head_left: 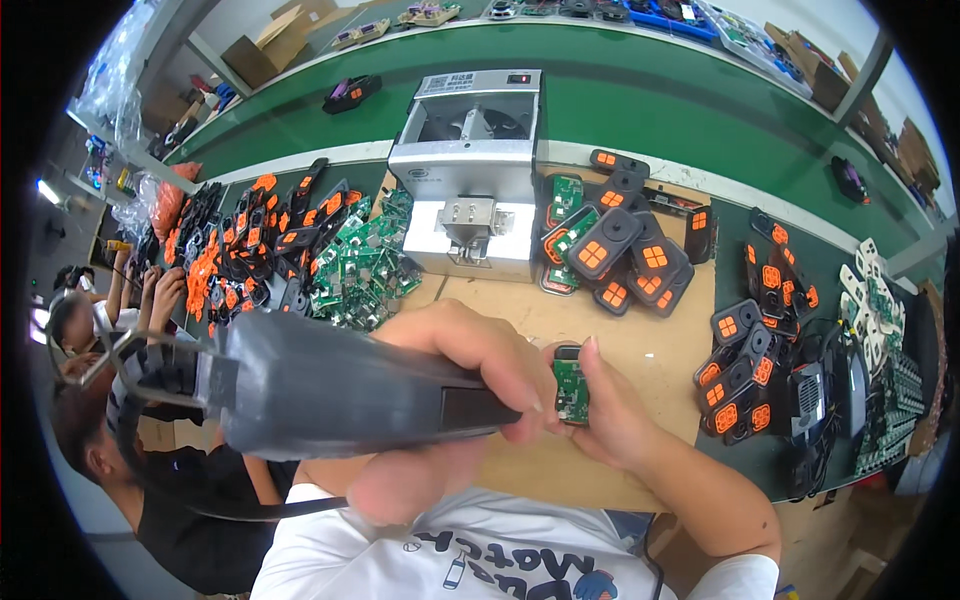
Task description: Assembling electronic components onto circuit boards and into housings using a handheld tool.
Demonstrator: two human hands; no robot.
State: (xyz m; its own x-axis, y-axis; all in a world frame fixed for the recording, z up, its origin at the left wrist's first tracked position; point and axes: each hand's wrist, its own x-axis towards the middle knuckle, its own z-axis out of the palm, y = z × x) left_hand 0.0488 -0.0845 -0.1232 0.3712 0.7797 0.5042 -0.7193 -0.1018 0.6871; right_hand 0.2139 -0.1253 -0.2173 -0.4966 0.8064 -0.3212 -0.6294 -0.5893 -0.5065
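Observation:
My left hand point(455, 345) is wrapped round a dark grey electric screwdriver point(330, 385), which lies close to the camera with its wire hanging loop and cord toward the left. The tool's working end is hidden behind my fingers. My right hand point(612, 405) grips a small dark housing with a green circuit board point(571, 390) in it, the thumb along its right edge. Both hands meet over the tan work board point(640, 350). Behind them stands a silver box-shaped machine point(468, 180) with a window and a small metal outlet.
Right of the machine lie stacked black housings with orange buttons point(610, 240); more point(745, 365) lie farther right. Loose green circuit boards point(365, 260) and black-and-orange parts point(260, 235) heap up on the left. A green conveyor belt point(640, 90) runs behind. Co-workers point(150, 470) sit at left.

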